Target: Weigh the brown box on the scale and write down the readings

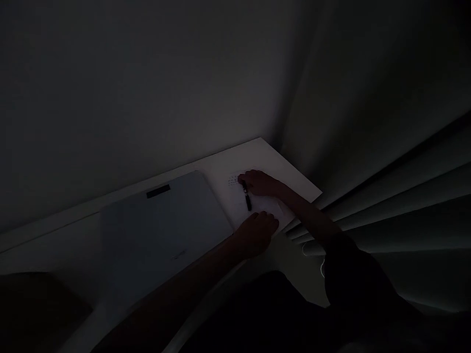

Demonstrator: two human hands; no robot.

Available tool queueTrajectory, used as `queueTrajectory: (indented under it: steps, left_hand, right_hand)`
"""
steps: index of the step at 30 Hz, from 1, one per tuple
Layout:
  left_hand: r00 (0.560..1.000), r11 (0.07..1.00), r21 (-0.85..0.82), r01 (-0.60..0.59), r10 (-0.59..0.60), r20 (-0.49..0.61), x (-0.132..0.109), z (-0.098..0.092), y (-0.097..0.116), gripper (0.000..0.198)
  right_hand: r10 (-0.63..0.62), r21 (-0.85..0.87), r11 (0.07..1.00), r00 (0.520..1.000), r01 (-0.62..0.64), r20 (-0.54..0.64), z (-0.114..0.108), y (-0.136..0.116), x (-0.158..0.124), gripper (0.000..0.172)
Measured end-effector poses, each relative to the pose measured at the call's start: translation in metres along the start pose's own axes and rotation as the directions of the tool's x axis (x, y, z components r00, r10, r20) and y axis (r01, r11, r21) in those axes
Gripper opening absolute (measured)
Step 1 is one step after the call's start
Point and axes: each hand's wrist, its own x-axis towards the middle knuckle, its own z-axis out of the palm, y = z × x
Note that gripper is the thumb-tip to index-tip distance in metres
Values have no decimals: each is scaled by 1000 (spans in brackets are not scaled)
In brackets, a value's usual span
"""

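Dim frame. Left of centre: grey flat slab [165, 230], dark strip [158, 191] near its top edge. Centre: paper [267, 205] on white table [274, 159], small marks [233, 180] at its upper left. Dark pen-like object [248, 200] over paper, upper end clamped in right hand [259, 182]. Left hand [257, 230] at paper's lower edge, fingers bent; cannot tell if pinching. Right side: curtain folds [386, 206]. Best: left presses paper flat; right grips lightly, clear of marks; more light would help.
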Motion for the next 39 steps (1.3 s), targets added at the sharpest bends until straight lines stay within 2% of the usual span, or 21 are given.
queueTrajectory:
  steps: [5, 9, 13, 19, 22, 24, 26, 28, 30, 32, 34, 36, 39]
  left_hand:
    - [1000, 998, -64, 18, -19, -8, -2, 7, -1, 33]
    - [1000, 995, -96, 12, -15, -28, -3, 4, -1, 35]
    - [1000, 994, -108, 8, -10, -16, -2, 2, -1, 37]
    - [999, 994, -111, 6, -12, -51, -1, 4, 0, 38]
    - [999, 993, -114, 12, -17, -42, -2, 1, 0, 37]
    - [1000, 993, -120, 9, -12, -22, -2, -1, 0, 36]
    - [1000, 992, -125, 5, -5, 0, -1, -2, -1, 34]
    - [1000, 991, -132, 8, -6, 19, 0, -2, -2, 33]
    - [999, 991, -131, 20, -17, 28, 0, -1, -2, 31]
    - [1000, 994, -110, 17, -15, 23, 0, 0, -2, 31]
    - [1000, 997, -81, 6, -5, 13, -1, 1, -2, 31]
    - [1000, 998, -66, -12, 11, -16, -2, 4, -2, 32]
    - [998, 997, -69, -21, 17, -58, -2, 7, -2, 29]
  right_hand:
    - [-23, -71, 997, 1000, 24, 16, -7, 2, 7, 33]
    - [-58, -298, 954, 994, 27, -95, -7, 9, 8, 33]
    - [-175, -539, 841, 968, 53, -178, 0, 18, 10, 34]
    - [-379, -704, 679, 921, 210, -89, 1, 27, 20, 34]
    - [-394, -715, 647, 919, 265, -16, -9, 25, 25, 33]
    - [-371, -701, 666, 928, 255, -15, -16, 23, 26, 33]
    - [-324, -647, 738, 942, 190, -92, -22, 20, 23, 31]
    - [-244, -506, 858, 939, 92, -242, -23, 17, 20, 25]
    - [-129, -252, 967, 903, 24, -409, -19, 16, 18, 24]
    - [1, 59, 998, 857, 35, -515, -12, 16, 18, 25]
    - [104, 342, 934, 840, 100, -532, -2, 17, 20, 25]
    - [181, 566, 812, 860, 143, -477, 7, 20, 23, 21]
    - [223, 735, 667, 909, 121, -352, 16, 22, 24, 25]
